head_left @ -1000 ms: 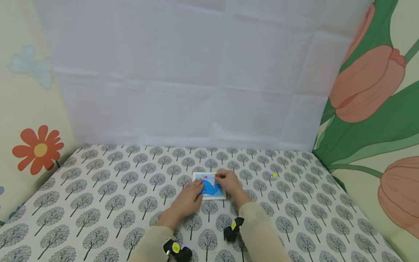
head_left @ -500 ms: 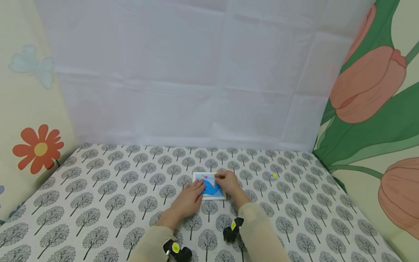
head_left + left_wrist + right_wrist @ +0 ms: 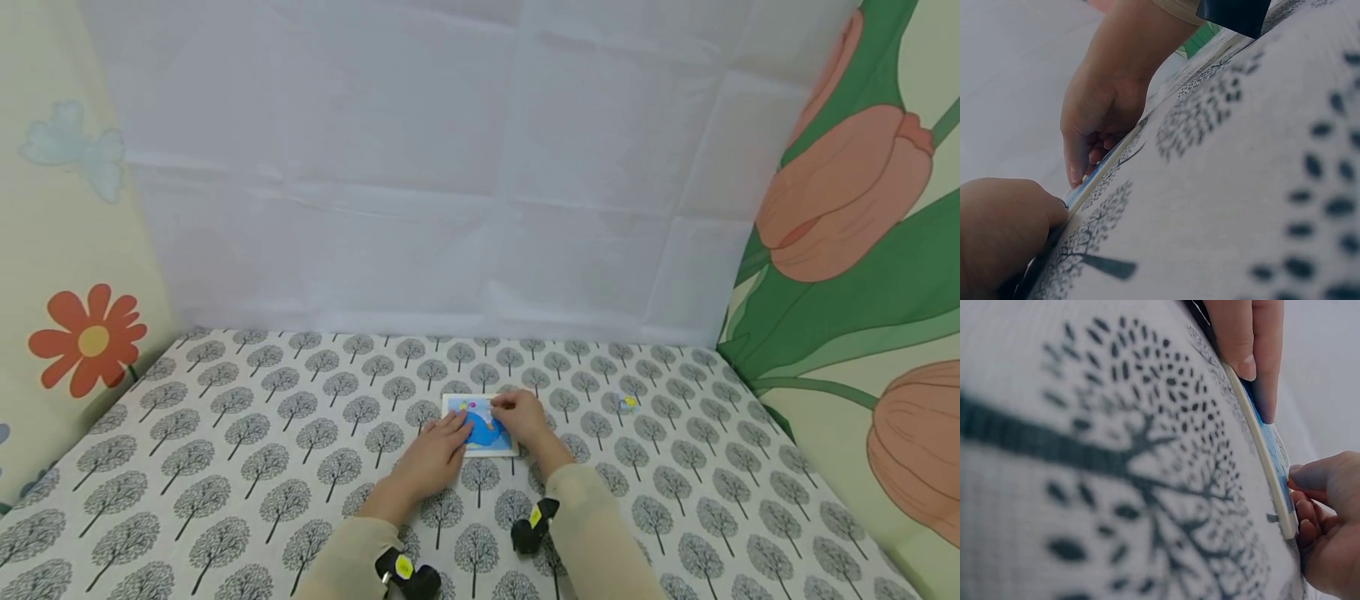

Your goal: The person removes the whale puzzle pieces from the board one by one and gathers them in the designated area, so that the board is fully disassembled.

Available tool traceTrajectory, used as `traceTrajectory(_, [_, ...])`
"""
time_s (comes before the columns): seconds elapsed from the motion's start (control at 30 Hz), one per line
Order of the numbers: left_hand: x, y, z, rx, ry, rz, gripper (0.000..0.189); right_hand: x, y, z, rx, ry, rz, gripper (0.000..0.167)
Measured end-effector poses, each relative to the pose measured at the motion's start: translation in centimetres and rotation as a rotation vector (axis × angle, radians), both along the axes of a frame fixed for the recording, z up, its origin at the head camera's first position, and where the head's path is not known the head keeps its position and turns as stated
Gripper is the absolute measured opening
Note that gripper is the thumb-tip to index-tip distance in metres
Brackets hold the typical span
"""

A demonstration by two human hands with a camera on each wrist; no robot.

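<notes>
A small flat picture puzzle (image 3: 484, 437) with a pale rim and a blue whale-like shape lies near the middle of the table in the head view. My left hand (image 3: 433, 457) rests on its left side, fingers extended over the picture. In the right wrist view, the left fingers (image 3: 1266, 375) press down at the puzzle's edge. At the puzzle's upper right, my right hand (image 3: 522, 417) has its thumb and index finger together in a pinch on a piece, which the fingers mostly hide. Its other fingers (image 3: 1099, 150) curl beneath, low over the picture, in the left wrist view.
A small loose blue-and-yellow piece (image 3: 627, 402) lies on the tree-print tablecloth (image 3: 300, 475), to the right of the puzzle. A white sheet (image 3: 420, 167) hangs behind the table. Walls with painted flowers (image 3: 840, 192) stand at both sides.
My left fingertips have shifted very slightly to the right over the picture. The right hand stays at the puzzle's upper right, and the loose piece lies where it was.
</notes>
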State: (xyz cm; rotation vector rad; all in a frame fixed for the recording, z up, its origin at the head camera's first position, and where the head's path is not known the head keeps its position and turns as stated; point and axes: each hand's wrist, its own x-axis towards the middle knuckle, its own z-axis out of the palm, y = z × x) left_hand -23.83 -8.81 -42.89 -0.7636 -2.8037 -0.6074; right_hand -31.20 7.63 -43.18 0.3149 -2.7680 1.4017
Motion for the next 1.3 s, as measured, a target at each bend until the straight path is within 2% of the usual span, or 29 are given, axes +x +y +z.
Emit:
traceTrajectory(0.23, [0.0, 0.1, 0.3, 0.006, -0.018, 0.004, 0.036, 0.5, -0.1, 0.6, -0.004, -0.024, -0.034, 0.017])
traceTrajectory(0.5, [0.0, 0.1, 0.2, 0.011, -0.024, 0.002, 0.036, 0.4, -0.4, 0.8, -0.074, -0.061, -0.091, 0.013])
traceTrajectory(0.73, [-0.2, 0.0, 0.0, 0.012, -0.009, 0.010, 0.036, 0.4, -0.6, 1.1, -0.142, -0.059, -0.094, 0.008])
traceTrajectory(1.1, [-0.2, 0.0, -0.3, 0.018, 0.003, 0.005, 0.036, 0.4, -0.6, 1.3, -0.105, -0.047, -0.090, 0.008])
traceTrajectory(1.3, [-0.3, 0.0, -0.4, 0.016, 0.001, 0.003, 0.036, 0.3, -0.7, 1.2, -0.123, -0.064, -0.092, 0.008])
